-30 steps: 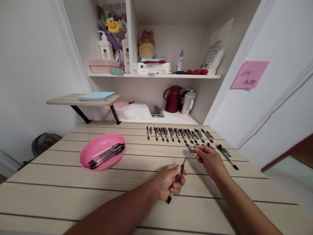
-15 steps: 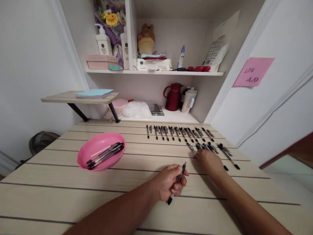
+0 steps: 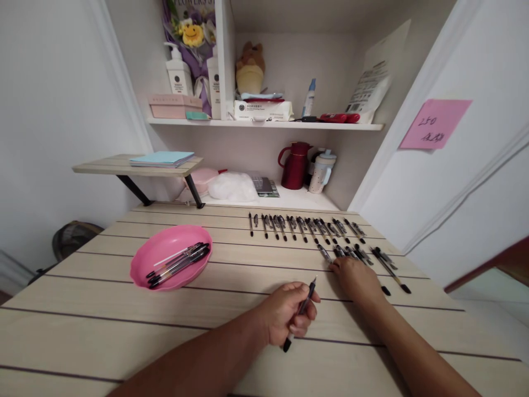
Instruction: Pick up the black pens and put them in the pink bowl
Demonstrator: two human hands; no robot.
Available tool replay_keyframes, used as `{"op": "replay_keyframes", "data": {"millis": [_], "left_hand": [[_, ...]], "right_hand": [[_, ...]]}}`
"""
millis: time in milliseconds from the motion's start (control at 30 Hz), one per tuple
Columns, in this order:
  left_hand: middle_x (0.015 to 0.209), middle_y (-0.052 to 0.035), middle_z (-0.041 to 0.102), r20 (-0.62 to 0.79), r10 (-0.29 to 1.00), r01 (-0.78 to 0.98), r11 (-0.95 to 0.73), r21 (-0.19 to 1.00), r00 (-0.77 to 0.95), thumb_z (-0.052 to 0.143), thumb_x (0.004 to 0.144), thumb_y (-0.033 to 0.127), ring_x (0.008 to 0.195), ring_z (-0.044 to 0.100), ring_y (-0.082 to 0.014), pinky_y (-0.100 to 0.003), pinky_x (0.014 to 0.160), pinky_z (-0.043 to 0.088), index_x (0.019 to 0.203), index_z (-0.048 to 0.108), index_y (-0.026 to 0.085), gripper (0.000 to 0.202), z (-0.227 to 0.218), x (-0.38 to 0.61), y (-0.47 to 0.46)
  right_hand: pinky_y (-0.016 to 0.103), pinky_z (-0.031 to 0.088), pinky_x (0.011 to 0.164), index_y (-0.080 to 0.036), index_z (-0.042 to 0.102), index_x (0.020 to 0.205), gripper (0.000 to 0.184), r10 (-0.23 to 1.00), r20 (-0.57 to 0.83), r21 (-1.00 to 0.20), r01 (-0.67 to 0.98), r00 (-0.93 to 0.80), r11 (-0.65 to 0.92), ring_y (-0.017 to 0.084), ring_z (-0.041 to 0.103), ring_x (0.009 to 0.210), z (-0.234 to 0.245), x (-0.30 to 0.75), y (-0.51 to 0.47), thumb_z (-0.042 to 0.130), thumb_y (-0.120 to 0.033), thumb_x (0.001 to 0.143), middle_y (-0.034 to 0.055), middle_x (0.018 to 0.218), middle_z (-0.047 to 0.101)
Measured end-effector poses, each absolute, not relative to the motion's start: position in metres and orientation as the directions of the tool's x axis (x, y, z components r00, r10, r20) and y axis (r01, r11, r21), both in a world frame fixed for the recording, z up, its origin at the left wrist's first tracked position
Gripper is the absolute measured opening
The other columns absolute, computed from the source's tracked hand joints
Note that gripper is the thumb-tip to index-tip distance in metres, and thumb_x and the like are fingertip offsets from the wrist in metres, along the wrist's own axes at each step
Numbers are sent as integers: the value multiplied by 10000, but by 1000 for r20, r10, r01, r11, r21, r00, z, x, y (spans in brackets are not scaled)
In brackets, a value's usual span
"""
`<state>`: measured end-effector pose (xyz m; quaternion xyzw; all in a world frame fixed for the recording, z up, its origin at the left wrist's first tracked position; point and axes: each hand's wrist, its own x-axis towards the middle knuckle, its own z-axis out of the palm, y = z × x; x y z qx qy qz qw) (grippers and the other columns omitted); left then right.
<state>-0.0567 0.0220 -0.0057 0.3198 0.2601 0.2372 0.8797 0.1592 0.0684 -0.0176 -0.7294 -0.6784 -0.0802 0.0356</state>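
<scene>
My left hand [image 3: 291, 313] is closed round an uncapped black pen [image 3: 306, 300], its bare tip pointing up and away from me. To its right, my right hand [image 3: 357, 278] rests low over the table, its fingertips pinched at the near end of a clear and black pen cap [image 3: 324, 253]. Part of those fingers is hidden behind the hand. Just beyond the right hand lies a short row of pens and caps [image 3: 359, 253], partly covered by it. Farther back runs a longer row of uncapped pens [image 3: 312, 230], with caps laid beside them.
On the left a pink bowl [image 3: 138, 264] holds several capped pens [image 3: 179, 264]. A small raised shelf [image 3: 99, 164] with blue paper [image 3: 163, 159] stands behind it. At the back are a red jug [image 3: 295, 165], a tumbler [image 3: 322, 172] and a white plastic bag [image 3: 232, 186].
Both hands stay almost in place, the left still round the pen and the right still at the cap. The view has shifted slightly.
</scene>
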Motion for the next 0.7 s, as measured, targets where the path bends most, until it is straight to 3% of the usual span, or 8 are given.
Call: {"op": "replay_keyframes", "data": {"millis": [700], "left_hand": [[554,27,479,-300,594,-255,671,696,746,478,803,394,332,244,-20,-176,366,89,808,504,174,221,-6,-55,22]], "right_hand": [[261,345,545,-177,635,783,334,978,199,91,992,67,-87,186,622,705,-18,154,66,345,-313,878,91,856,647]]}}
